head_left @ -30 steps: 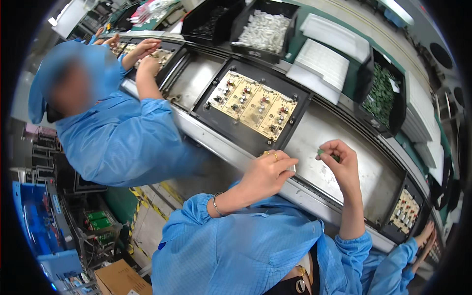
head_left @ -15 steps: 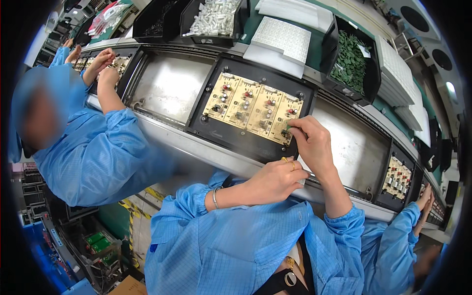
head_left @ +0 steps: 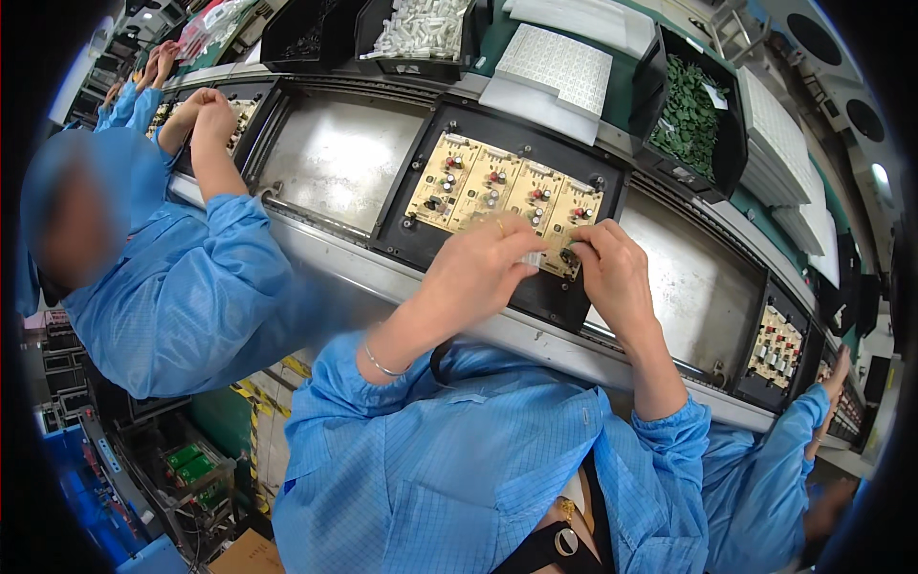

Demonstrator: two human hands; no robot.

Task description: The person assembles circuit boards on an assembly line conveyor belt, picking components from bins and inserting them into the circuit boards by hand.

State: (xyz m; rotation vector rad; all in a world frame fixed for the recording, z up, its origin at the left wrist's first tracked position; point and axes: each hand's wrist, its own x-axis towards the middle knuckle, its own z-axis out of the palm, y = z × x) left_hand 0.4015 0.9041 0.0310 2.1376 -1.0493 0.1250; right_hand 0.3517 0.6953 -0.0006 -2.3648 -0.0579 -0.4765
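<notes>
A black tray [head_left: 397, 230] carries a panel of tan circuit boards [head_left: 492, 165] with capacitors and red parts on it. My right hand [head_left: 620, 279] is closed at the lower end of the rightmost board, its thumb and forefinger pinched on a small dark green part [head_left: 569, 256] at the board's surface. My left hand [head_left: 478, 266], slightly blurred, hovers over the panel's lower edge. Between its fingertips is a small whitish piece [head_left: 533, 258], whose kind I cannot make out. The left hand hides part of the middle boards.
Beyond the conveyor rail stand a bin of white cylindrical parts [head_left: 421, 29], white foam trays [head_left: 559, 69] and a black bin of green parts [head_left: 690, 120]. A co-worker's blue sleeve [head_left: 234, 244] is at the left. Another tray of boards [head_left: 776, 346] sits at the right.
My left hand has risen from the conveyor's near edge to over the boards, carrying the whitish piece. My right hand stays at the rightmost board. The view has shifted slightly.
</notes>
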